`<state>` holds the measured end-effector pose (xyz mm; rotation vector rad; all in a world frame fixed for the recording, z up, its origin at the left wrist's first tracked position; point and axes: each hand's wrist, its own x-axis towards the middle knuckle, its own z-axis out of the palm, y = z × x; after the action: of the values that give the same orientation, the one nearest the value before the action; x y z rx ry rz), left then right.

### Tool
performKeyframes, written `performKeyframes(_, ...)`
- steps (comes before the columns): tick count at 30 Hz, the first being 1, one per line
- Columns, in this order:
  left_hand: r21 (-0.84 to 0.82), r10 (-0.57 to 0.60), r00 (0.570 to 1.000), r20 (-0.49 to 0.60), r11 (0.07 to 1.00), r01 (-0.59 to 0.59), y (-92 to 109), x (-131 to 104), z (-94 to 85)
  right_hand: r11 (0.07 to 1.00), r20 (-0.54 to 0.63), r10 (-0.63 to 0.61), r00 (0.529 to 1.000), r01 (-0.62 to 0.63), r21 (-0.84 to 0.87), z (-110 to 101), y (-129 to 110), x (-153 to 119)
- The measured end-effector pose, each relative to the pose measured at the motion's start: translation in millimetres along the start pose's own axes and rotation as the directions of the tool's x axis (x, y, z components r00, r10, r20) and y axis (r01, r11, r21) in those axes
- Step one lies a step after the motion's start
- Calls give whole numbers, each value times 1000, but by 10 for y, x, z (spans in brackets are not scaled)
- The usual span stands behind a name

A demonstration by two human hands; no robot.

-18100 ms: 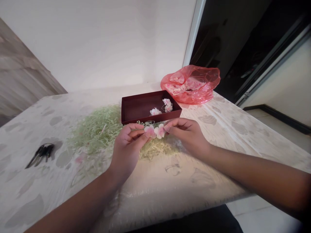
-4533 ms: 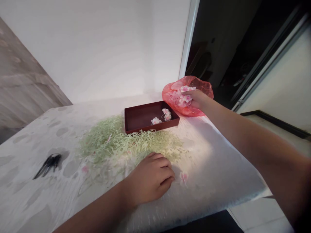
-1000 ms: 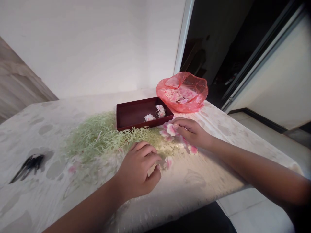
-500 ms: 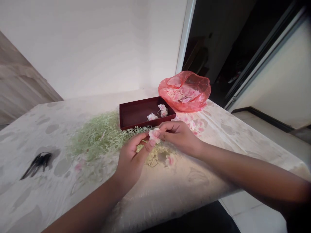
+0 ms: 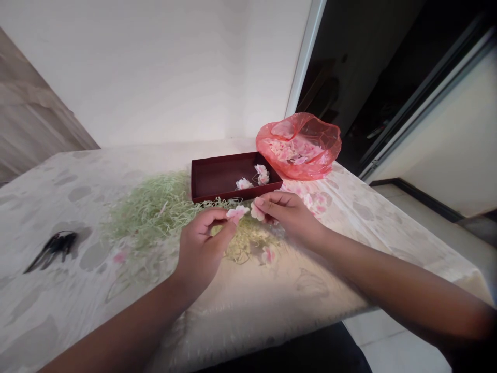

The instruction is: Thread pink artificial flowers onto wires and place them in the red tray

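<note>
My left hand [image 5: 205, 235] pinches a pink-and-white artificial flower [image 5: 237, 212] between thumb and fingertips. Just to its right, my right hand [image 5: 289, 212] is closed on another artificial flower [image 5: 257, 209], a paler one; a small gap separates the two. Both hands are above pale green shredded paper [image 5: 155, 204], in front of a dark red box [image 5: 221, 181]. Inside the box, at its right end, lie a few white-pink flowers [image 5: 262, 174]. One loose pink flower [image 5: 268, 254] rests on the tablecloth below my hands.
A translucent red plastic bag [image 5: 326, 160] of pink flowers stands behind the box's right corner. More flowers [image 5: 316, 203] lie in front of the bag. Dark keys [image 5: 54, 248] are at the left on the patterned tablecloth [image 5: 341, 290]. A white wall [image 5: 155, 72] rises behind.
My hands have drawn slightly apart. Where they met at one flower cluster, each now holds its own flower. The camera view has shifted a little.
</note>
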<state>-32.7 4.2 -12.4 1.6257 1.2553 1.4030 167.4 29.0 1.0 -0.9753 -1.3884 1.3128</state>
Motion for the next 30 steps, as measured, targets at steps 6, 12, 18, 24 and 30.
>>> performKeyframes(6, 54, 213, 973, -95, 977, -208, -5, 14, 5, 983, -75, 182, 980, -179, 43, 30, 47, 4)
performKeyframes(12, 345, 542, 813, 211, 737, -581, 29, 59, -48, 971, 20, 230, 973, -230, 67, 94, 4, -41)
performKeyframes(18, 372, 592, 764, 255, 670, -643, -16, 94, -63, 961, 84, 231, 969, -241, 138, 81, -66, -86)
performKeyframes(24, 409, 572, 766, 294, 649, -642, -10, 57, -66, 975, 121, 209, 970, -217, 51, 50, -52, -89)
performKeyframes(30, 314, 336, 911, 237, 861, -400, -12, 18, -74, 984, 90, 175, 980, -172, -37, 46, -38, -67)
